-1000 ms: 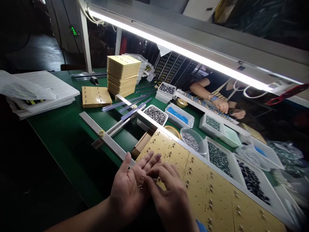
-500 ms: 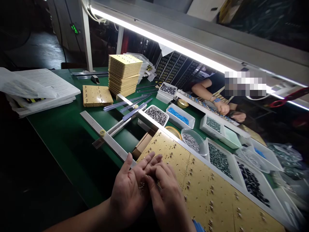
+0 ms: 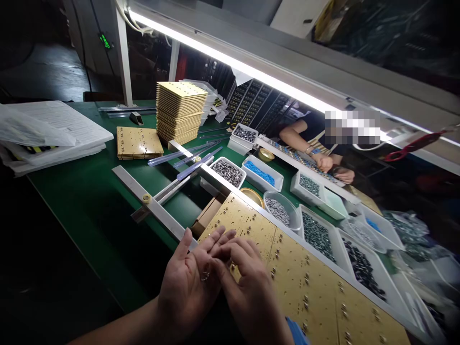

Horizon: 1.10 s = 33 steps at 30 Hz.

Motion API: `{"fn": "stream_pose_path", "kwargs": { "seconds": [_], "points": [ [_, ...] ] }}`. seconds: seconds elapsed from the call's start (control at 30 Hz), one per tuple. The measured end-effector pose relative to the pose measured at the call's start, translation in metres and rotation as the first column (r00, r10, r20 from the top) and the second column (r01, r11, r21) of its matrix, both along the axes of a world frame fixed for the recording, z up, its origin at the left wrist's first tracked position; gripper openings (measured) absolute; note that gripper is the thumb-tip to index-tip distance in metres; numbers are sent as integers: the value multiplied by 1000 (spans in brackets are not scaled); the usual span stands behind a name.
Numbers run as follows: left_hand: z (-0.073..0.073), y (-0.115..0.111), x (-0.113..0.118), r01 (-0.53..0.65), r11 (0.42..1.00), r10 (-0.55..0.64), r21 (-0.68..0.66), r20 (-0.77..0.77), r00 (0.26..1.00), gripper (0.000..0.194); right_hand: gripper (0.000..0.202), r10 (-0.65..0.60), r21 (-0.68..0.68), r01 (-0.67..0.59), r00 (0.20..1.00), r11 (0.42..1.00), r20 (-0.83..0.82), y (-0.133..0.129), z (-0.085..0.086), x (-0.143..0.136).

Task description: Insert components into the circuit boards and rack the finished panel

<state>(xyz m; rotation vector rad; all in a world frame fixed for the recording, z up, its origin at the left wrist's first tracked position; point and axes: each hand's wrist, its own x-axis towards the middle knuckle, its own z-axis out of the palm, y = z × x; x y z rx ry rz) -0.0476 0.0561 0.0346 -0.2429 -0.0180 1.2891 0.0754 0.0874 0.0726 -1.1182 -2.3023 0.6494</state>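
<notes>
My left hand [image 3: 192, 282] is palm up with its fingers stretched out, and a few small shiny metal pieces [image 3: 205, 275] lie on the palm. Over its fingers bends my right hand [image 3: 247, 280], thumb and index finger drawn together in a pinch at the left palm's edge. Whatever sits between those fingertips is too small or hidden to make out. Both hands are above the near end of a row of tan circuit boards [image 3: 287, 268], which carry small metal parts in rows and stand in a metal rail frame [image 3: 149, 203].
White bins of black-and-silver parts [image 3: 227, 173], blue parts [image 3: 259, 173] and dark green parts [image 3: 318, 237] line the far side of the boards. A tall stack of boards [image 3: 181, 112] and a low one [image 3: 139, 143] stand at the back left. A co-worker's hands [image 3: 334, 170] are across the table.
The view has shifted slightly, so the bench sits a little further left. My hands keep nearly the same pose, with the right fingers still pinched at the left palm.
</notes>
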Motion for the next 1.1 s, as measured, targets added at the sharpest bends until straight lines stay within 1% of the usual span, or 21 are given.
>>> {"fn": "stream_pose_path", "kwargs": {
  "seconds": [0.1,0.2,0.27,0.37,0.47,0.57,0.63,0.73,0.8,0.93,1.1],
  "points": [
    [1,1,1,-3,999,2,-44,-31,1000,75,13,-11,38,10,1000,999,15,-5,-8,-5],
    [1,0,1,0,999,-1,-40,-43,999,76,13,-20,69,17,999,998,47,-13,-14,-10],
    [-1,-2,1,6,1000,-7,-20,-51,999,76,11,-45,67,40,996,997,77,-17,-15,-12],
    [-5,-4,2,7,1000,-5,29,-59,998,76,9,-68,53,64,994,997,85,-19,-11,-12],
    [-9,-2,2,1,997,3,72,-61,998,76,13,-116,99,109,991,989,66,-3,-5,-1],
    [-9,-1,3,10,998,-6,62,-63,998,77,16,-259,230,224,957,947,134,32,-1,19],
    [-8,-1,3,18,999,-15,41,-64,998,78,17,-331,288,267,921,920,203,58,-2,34],
    [-5,-1,3,14,1000,-12,22,-73,997,76,18,-339,297,259,904,919,260,84,-6,48],
    [-4,-1,2,13,1000,-11,18,-75,997,76,18,-330,305,242,900,921,284,90,-9,51],
    [-4,-1,2,21,1000,-20,12,-70,997,75,17,-324,339,216,895,916,305,89,-12,47],
    [-6,0,3,18,1000,-17,17,-73,997,76,16,-315,370,196,902,908,294,91,-11,47]
  ]
}}
